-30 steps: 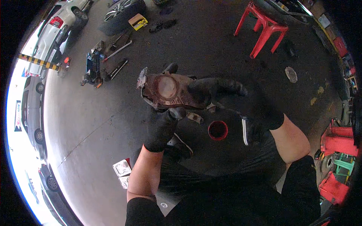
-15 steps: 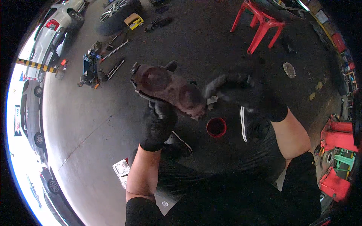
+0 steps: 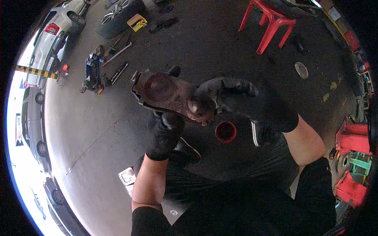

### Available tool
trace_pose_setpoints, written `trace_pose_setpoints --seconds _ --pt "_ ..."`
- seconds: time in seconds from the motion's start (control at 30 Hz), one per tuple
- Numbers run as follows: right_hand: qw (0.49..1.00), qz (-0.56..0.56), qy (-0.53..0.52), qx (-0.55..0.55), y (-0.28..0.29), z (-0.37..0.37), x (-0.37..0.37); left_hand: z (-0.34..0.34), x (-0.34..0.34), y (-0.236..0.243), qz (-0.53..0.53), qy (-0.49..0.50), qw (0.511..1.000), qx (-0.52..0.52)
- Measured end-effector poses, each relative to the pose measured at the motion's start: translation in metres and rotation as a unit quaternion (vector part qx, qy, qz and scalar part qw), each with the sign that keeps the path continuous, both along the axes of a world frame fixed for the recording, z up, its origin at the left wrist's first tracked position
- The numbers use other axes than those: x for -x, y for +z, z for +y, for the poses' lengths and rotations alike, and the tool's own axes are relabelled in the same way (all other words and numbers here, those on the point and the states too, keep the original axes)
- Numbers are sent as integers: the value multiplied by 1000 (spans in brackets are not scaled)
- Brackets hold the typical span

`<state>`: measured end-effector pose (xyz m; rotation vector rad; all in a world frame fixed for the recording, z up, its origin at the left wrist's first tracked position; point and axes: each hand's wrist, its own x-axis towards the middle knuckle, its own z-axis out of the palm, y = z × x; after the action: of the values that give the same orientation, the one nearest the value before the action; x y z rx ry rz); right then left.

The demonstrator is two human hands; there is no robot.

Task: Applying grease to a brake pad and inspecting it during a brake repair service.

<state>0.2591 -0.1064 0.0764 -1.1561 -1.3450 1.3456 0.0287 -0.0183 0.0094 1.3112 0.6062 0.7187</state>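
My left hand (image 3: 163,131), in a black glove, is closed under a rusty brown brake caliper (image 3: 177,96) and holds it up in front of me. Two round bores face up on it; the left bore (image 3: 158,87) is in plain sight. My right hand (image 3: 246,98), gloved in black too, reaches in from the right. Its fingers curve over the caliper's right end and touch the right bore, partly covering it, with the thumb apart beside the end. No held thing shows in it. Below the caliper stands a small round red pot (image 3: 225,131), dark red inside.
A red plastic stool (image 3: 271,23) stands far right, a wheel (image 3: 120,15) and yellow box (image 3: 137,23) far left. Tools (image 3: 118,55) and a blue-and-black tool tray (image 3: 93,69) lie on the floor left. Cars (image 3: 33,106) line the left side. Red stands (image 3: 352,137) are at right.
My right hand has moved left, from beside the caliper's right end onto its right bore. The caliper has shifted slightly left, still in my left hand.
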Motion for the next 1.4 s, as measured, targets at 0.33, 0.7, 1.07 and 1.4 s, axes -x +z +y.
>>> trace_pose_setpoints --seconds 0.33,0.7,1.07,1.4 --pt "994 -17 107 -2 -7 4 -11 2 8 2 260 2 894 -366" --pt "997 20 21 -71 1 8 -11 -3 5 3 -106 -25 989 100" --pt "943 -252 -30 -216 -13 2 -12 13 18 -16 290 32 870 -398" --pt "956 -147 -1 -255 -19 6 -11 14 32 -31 233 95 901 -355"
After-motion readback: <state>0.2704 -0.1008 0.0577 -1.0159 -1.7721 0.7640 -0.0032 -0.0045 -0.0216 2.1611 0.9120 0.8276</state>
